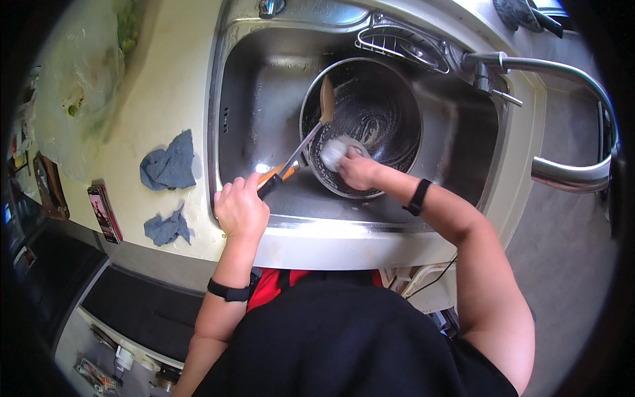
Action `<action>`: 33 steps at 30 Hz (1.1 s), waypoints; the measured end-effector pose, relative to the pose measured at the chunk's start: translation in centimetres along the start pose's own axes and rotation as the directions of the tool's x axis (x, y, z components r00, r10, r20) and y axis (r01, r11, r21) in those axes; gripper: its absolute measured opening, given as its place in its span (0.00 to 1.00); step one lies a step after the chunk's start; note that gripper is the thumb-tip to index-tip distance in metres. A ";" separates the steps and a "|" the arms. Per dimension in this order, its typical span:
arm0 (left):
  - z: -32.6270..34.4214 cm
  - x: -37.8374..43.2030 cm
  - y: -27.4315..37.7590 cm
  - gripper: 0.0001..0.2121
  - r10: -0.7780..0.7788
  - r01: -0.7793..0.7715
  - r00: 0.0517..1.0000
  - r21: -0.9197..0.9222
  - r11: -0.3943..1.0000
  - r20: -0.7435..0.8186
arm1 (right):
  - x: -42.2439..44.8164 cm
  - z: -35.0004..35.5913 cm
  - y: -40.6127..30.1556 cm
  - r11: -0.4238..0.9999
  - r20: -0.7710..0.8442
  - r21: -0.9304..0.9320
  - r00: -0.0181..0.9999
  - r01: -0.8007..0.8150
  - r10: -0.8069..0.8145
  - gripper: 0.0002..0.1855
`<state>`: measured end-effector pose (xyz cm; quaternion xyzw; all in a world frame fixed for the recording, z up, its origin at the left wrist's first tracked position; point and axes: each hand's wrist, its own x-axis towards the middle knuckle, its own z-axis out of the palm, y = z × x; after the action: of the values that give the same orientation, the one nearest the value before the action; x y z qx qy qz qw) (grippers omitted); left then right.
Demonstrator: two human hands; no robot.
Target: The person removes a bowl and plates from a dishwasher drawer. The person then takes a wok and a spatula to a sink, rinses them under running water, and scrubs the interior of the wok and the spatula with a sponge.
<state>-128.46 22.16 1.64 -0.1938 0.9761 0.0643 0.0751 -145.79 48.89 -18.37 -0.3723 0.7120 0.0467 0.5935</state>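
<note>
A dark round wok (392, 114) rests in the stainless steel sink (268, 99), with streaks of foam over its inner surface. At the sink's front left corner, my left hand (243, 206) grips the wok's orange handle (270, 174) together with the black handle of a spatula (326, 101). The spatula's tan head leans inside the wok's left rim. Inside the wok, my right hand (358, 169) presses a whitish scrubbing pad (335, 153) against the lower left of the bottom. Pad and fingers are blurred, so the pad's material is unclear.
A wire basket (402, 47) is at the sink's back, beside a curved faucet (555, 64) on the right. Two grey-blue cloths (168, 164) and a phone (105, 213) lie on the left counter (168, 94). Behind them is a translucent plastic bag (74, 94).
</note>
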 end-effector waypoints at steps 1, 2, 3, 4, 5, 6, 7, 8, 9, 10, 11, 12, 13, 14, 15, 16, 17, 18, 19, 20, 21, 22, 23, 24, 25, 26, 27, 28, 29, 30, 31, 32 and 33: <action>0.2 0.0 0.0 0.19 0.011 -0.011 1.000 0.010 1.000 0.007 | 0.4 -1.2 -1.7 0.999 -0.197 0.034 0.980 -0.012 0.018 0.37; 0.0 -0.2 -0.1 0.20 0.008 -0.008 1.000 0.021 1.000 0.014 | 0.6 -3.8 -2.6 0.997 -0.337 -0.073 0.941 0.021 -0.045 0.38; -0.2 -0.4 0.1 0.20 0.011 -0.011 1.000 0.031 0.999 0.018 | 1.1 -6.6 -2.1 0.984 -0.465 -0.173 0.879 0.027 -0.106 0.38; -0.5 -0.2 0.6 0.21 0.007 -0.008 0.999 0.018 1.000 0.041 | 2.5 -8.3 0.6 0.988 -0.531 -0.153 0.845 -0.030 -0.056 0.40; -0.4 0.4 1.3 0.21 0.010 -0.009 0.998 -0.002 1.000 0.058 | 3.5 -9.8 4.5 0.987 -0.598 -0.129 0.801 -0.097 0.000 0.41; -0.1 0.8 1.7 0.21 0.023 -0.023 0.998 -0.005 1.000 0.056 | 3.7 -10.4 7.9 0.976 -0.666 -0.112 0.743 -0.185 0.064 0.41; 0.1 1.0 2.1 0.21 0.017 -0.015 0.998 -0.019 1.000 0.063 | 3.4 -10.3 10.6 0.960 -0.728 -0.090 0.676 -0.266 0.119 0.42; 0.1 0.8 2.1 0.21 0.003 0.000 0.997 -0.028 1.000 0.076 | 2.9 -8.8 11.9 0.926 -0.702 -0.092 0.683 -0.366 0.201 0.41; 0.0 0.6 2.0 0.21 -0.002 0.004 0.997 -0.028 1.000 0.077 | 2.6 -7.3 12.3 0.881 -0.677 -0.103 0.682 -0.462 0.278 0.40; 0.0 0.6 1.8 0.21 -0.013 0.017 0.996 -0.044 0.999 0.090 | 2.4 -5.1 11.1 0.796 -0.567 -0.259 0.753 -0.547 0.334 0.40; -0.2 0.4 1.5 0.21 -0.028 0.034 0.994 -0.056 0.998 0.107 | 2.0 -2.7 9.2 0.691 -0.450 -0.422 0.798 -0.587 0.402 0.40; -0.5 0.3 1.4 0.21 -0.038 0.044 0.994 -0.056 0.997 0.105 | 1.6 -2.2 6.7 0.778 -0.071 -0.525 0.929 -0.345 0.363 0.40; -0.8 0.3 1.3 0.22 -0.075 0.082 0.987 -0.047 0.995 0.142 | 1.4 -2.1 3.7 0.847 0.322 -0.526 0.904 -0.076 0.280 0.40; -0.9 0.1 1.1 0.23 -0.113 0.121 0.976 -0.035 0.992 0.186 | -0.5 0.0 0.3 0.971 0.048 -0.211 0.991 -0.116 0.128 0.38; -1.0 0.1 1.0 0.23 -0.114 0.124 0.976 -0.040 0.992 0.186 | -2.6 1.1 -2.1 0.991 -0.270 0.126 0.960 -0.045 0.078 0.35; -1.2 0.2 1.0 0.23 -0.087 0.097 0.980 -0.049 0.994 0.180 | -2.3 -0.3 -2.8 0.992 -0.374 0.065 0.924 0.108 -0.076 0.34; -1.2 0.2 0.9 0.23 -0.064 0.075 0.983 -0.053 0.996 0.174 | -1.5 -2.4 -3.3 0.966 -0.462 -0.014 0.855 0.257 -0.234 0.32; -1.3 0.1 0.8 0.23 -0.071 0.080 0.983 -0.043 0.996 0.171 | -0.3 -6.1 -4.0 0.996 -0.393 -0.032 0.915 0.087 -0.093 0.33; -1.4 0.0 0.8 0.23 -0.066 0.075 0.986 -0.053 0.996 0.155 | 1.6 -10.2 -4.1 0.995 -0.328 -0.062 0.943 -0.081 0.056 0.34; -1.4 0.4 1.2 0.23 -0.037 0.048 0.989 -0.075 0.996 0.140 | 3.7 -13.0 0.0 0.981 -0.334 -0.028 0.926 -0.194 0.174 0.36; -1.2 1.0 1.8 0.23 -0.010 0.022 0.990 -0.079 0.997 0.143 | 4.8 -13.0 5.2 0.950 -0.326 0.014 0.897 -0.313 0.300 0.38; -1.0 1.1 1.9 0.23 0.001 0.008 0.993 -0.074 0.997 0.121 | 5.1 -10.9 8.0 0.924 -0.534 0.004 0.780 -0.382 0.325 0.37; -0.9 1.5 2.1 0.22 0.030 -0.022 0.995 -0.085 0.996 0.095 | 4.6 -8.9 10.7 0.882 -0.714 0.021 0.611 -0.470 0.343 0.36; -0.7 1.6 2.1 0.22 0.022 -0.011 0.994 -0.102 0.995 0.107 | 4.0 -5.0 11.6 0.834 -0.753 0.031 0.536 -0.551 0.382 0.34; -0.6 1.4 1.6 0.22 0.015 -0.004 0.995 -0.107 0.994 0.103 | 3.4 -1.7 11.1 0.786 -0.792 0.031 0.464 -0.618 0.396 0.32; -0.8 0.8 0.9 0.22 -0.021 0.032 0.991 -0.084 0.996 0.129 | 3.1 -2.3 8.8 0.848 -0.422 -0.304 0.859 -0.435 0.289 0.32; -0.9 0.2 0.4 0.21 -0.053 0.064 0.987 -0.068 0.996 0.153 | 2.9 -3.2 6.0 0.860 0.101 -0.500 0.978 -0.107 0.181 0.32; -1.2 0.0 0.4 0.21 -0.065 0.076 0.985 -0.061 0.995 0.158 | 2.7 -2.2 3.8 0.855 0.103 -0.508 0.978 -0.106 0.183 0.32; -1.5 -0.1 0.3 0.21 -0.070 0.081 0.985 -0.064 0.995 0.159 | 2.5 -0.6 1.3 0.907 -0.199 -0.420 0.979 -0.040 -0.049 0.27; -1.5 -0.1 0.2 0.22 -0.068 0.078 0.986 -0.060 0.995 0.154 | 2.6 0.7 -0.7 0.934 -0.498 -0.353 0.834 0.056 -0.238 0.22; -1.5 -0.1 0.2 0.22 -0.067 0.076 0.987 -0.053 0.996 0.149 | 3.1 1.1 -2.3 0.931 -0.742 -0.320 0.565 0.175 -0.361 0.19; -1.3 -0.5 -0.2 0.22 -0.090 0.096 0.984 -0.034 0.995 0.152 | 4.1 -3.0 -3.8 0.970 -0.624 -0.203 0.747 0.130 -0.231 0.19; -1.3 -0.6 -0.3 0.22 -0.088 0.094 0.985 -0.036 0.995 0.146 | 5.4 -8.8 -4.3 0.994 -0.463 -0.099 0.882 0.053 -0.093 0.19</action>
<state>-127.91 21.91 2.95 -0.2345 0.9567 0.0954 0.1440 -150.53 38.78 -18.97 -0.4235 0.8167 -0.0367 0.3902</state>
